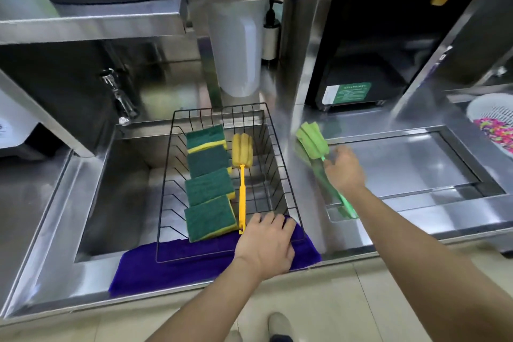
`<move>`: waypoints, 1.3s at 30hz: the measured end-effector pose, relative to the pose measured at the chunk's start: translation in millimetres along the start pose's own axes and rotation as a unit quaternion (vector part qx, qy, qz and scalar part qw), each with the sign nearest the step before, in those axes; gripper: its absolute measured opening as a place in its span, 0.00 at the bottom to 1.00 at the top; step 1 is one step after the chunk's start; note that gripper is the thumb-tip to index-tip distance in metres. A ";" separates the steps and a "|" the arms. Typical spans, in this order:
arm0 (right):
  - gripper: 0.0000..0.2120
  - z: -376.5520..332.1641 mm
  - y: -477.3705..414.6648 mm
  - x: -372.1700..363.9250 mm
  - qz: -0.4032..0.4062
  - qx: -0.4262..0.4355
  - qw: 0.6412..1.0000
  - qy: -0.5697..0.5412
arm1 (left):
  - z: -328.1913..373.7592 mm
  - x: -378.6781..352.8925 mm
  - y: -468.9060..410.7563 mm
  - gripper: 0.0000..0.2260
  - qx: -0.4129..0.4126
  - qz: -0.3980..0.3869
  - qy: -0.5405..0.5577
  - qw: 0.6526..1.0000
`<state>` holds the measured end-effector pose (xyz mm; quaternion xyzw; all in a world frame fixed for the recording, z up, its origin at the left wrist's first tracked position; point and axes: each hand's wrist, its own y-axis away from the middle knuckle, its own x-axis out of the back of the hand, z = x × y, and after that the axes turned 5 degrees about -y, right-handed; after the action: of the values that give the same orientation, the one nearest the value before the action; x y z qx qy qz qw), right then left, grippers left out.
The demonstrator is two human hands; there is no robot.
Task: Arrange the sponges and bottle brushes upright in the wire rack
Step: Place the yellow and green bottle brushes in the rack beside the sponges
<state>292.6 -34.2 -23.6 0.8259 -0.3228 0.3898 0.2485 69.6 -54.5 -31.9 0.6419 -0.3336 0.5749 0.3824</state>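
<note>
While a pale shoe (279, 323) shows on the tiled floor at the bottom edge, the left hand (265, 244) lies palm-down on the near right corner of the black wire rack (166, 191), fingers spread and curled over its rim, holding nothing else. Under that corner sits a folded purple cloth (155, 269), draped over the front lip of the steel sink (111, 189) that the rack stands in.

Inside the rack, four green-and-yellow scouring sponges (208, 183) stand in a row from front to back, each leaning against the wire dividers, green face up. Just beside them on the right lies the yellow foam bottle brush (242, 172), foam head at the far end, handle hook right at the left hand's fingertips.

Over to the right, outside the rack, the right hand (344, 169) is closed around the handle of the green foam bottle brush (312, 140), held above the steel counter (402, 164), head pointing up and away; it is blurred. Further right, a white plastic colander (488, 116) of multicoloured bits sits at the frame edge. At the back stands a white pump bottle (270, 36).
</note>
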 end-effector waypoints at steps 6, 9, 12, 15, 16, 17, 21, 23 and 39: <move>0.15 32.4 0.0 -4.2 -0.093 -0.058 0.993 0.042 | 1.1 0.5 1.8 0.16 0.004 0.004 0.014 1.000; 0.06 34.9 0.8 -5.3 -0.115 -0.037 0.992 0.044 | 0.2 -1.1 2.3 0.16 0.006 0.008 0.014 1.000; 0.07 26.7 0.8 0.7 -0.106 -0.018 0.994 0.018 | -1.2 -2.7 2.9 0.15 0.000 0.018 0.003 1.000; 0.07 6.0 3.5 12.6 -0.070 0.009 0.995 -0.076 | -4.3 -0.7 5.7 0.17 -0.004 0.028 -0.004 1.000; 0.07 -2.1 3.5 16.0 -0.060 0.019 0.993 -0.104 | -6.5 0.1 7.2 0.18 -0.002 0.027 -0.006 1.000; 0.08 -11.6 3.3 18.9 -0.052 0.032 0.990 -0.127 | -9.3 1.2 9.0 0.19 0.003 0.025 -0.008 1.000; 0.14 -53.2 7.4 19.3 -0.061 0.074 0.974 -0.205 | -23.5 3.6 19.5 0.20 0.024 0.015 -0.018 0.999; 0.15 -74.8 14.5 12.5 -0.078 0.085 0.969 -0.219 | -29.6 3.7 24.3 0.20 0.038 0.012 -0.015 0.999; 0.14 -97.9 53.0 -68.9 -0.241 0.068 0.968 0.015 | -42.9 -2.0 36.2 0.19 0.088 0.026 0.018 0.996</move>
<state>173.1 18.7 -14.5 0.8881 -0.0831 0.3521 0.2834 17.2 -34.5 -28.0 0.6537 -0.2911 0.6232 0.3157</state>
